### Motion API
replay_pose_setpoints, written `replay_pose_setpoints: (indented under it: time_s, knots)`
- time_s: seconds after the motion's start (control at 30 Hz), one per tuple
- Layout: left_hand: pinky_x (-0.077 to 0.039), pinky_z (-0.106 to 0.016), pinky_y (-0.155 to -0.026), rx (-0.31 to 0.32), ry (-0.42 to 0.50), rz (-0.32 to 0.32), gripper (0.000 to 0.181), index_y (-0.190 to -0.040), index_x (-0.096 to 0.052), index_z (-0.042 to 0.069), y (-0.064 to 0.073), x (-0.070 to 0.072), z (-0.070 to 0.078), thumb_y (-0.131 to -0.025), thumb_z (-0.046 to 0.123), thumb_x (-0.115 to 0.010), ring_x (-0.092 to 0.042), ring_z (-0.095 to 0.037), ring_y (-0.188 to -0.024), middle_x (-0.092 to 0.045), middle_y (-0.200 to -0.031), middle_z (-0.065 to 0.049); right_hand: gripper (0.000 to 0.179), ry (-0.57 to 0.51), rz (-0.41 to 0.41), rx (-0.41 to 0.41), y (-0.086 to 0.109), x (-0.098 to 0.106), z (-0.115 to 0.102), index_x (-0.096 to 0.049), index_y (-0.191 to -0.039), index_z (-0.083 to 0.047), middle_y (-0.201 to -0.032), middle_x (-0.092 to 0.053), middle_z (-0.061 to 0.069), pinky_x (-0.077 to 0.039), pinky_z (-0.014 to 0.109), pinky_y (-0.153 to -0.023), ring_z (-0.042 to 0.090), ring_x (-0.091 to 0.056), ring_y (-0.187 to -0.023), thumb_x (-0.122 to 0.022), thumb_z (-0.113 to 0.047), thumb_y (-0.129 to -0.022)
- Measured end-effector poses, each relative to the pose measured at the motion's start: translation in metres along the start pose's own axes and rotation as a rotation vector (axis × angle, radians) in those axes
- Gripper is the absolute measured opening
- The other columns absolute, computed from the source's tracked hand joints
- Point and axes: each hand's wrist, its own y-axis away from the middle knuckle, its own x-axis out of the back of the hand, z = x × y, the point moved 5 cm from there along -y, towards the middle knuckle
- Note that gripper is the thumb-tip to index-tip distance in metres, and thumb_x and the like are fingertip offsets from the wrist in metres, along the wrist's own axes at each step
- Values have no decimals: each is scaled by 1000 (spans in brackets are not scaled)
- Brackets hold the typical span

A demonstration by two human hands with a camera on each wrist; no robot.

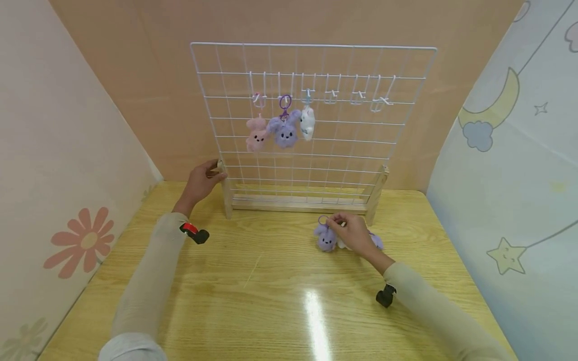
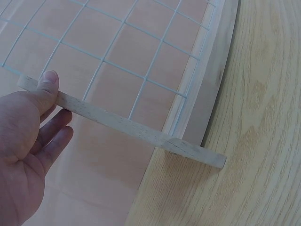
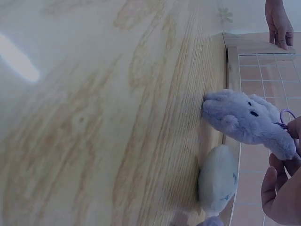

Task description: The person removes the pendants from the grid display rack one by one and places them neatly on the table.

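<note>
My left hand (image 1: 200,181) grips the top of the left wooden post (image 2: 113,117) of a white wire grid rack, thumb in front and fingers behind. With my right hand (image 1: 353,231) I pinch a purple plush keychain (image 1: 326,239) near its purple ring, just in front of the rack's wooden base (image 1: 298,204). Its face and ears show in the right wrist view, where its lower end is at the tabletop. Beside it lies a white plush keychain (image 3: 218,181), partly hidden by my hand in the head view. Another purple plush (image 1: 376,240) lies behind my right wrist.
Several white hooks hang along the grid. A pink plush (image 1: 257,136), a purple plush (image 1: 286,133) and a white plush (image 1: 307,123) hang on the left ones. Bare hooks (image 1: 358,95) are to the right. Printed panels and a tan backdrop enclose the wooden table (image 1: 217,301).
</note>
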Motion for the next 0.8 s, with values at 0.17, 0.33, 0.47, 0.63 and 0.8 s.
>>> replay_pose_setpoints:
  time_s: [0.17, 0.33, 0.47, 0.63, 0.8]
  knots:
    - [-51, -58, -101, 1, 5, -3, 62, -155, -42, 2, -1, 0, -2, -103, 26, -65, -59, -44, -127, -50, -151, -25, 16, 6, -13, 11, -6, -3, 4, -77, -97, -11, -89, -75, -1, -57, 28, -73, 12, -68, -81, -72, -25, -99]
    - [-52, -59, -100, 1, 8, -2, 62, -154, -43, 0, -1, 0, -1, -103, 26, -65, -59, -44, -126, -50, -150, -26, 14, 24, -15, 44, -9, -5, 5, -77, -97, -10, -87, -75, -2, -57, 30, -72, 13, -68, -79, -72, -23, -99]
    - [-51, -59, -100, 9, 11, -7, 63, -155, -41, 1, 0, 0, -1, -103, 27, -65, -59, -44, -127, -49, -151, -26, 12, 41, -19, 51, -13, -8, 7, -78, -94, -10, -86, -75, -2, -57, 31, -71, 13, -68, -79, -73, -20, -98]
    - [-51, -58, -102, 20, 10, -7, 65, -157, -40, 4, 0, 0, -2, -103, 29, -65, -58, -43, -129, -47, -153, -25, 13, 80, -42, 46, -17, -12, 12, -78, -93, -12, -91, -76, -1, -57, 33, -72, 15, -69, -83, -72, -22, -98]
    - [-51, -59, -101, 17, 14, -5, 63, -156, -41, 4, -2, 1, -2, -103, 27, -65, -58, -44, -129, -47, -153, -25, 13, 64, -72, 16, -19, -15, 18, -80, -96, -12, -98, -77, 3, -58, 37, -74, 19, -70, -90, -72, -23, -98]
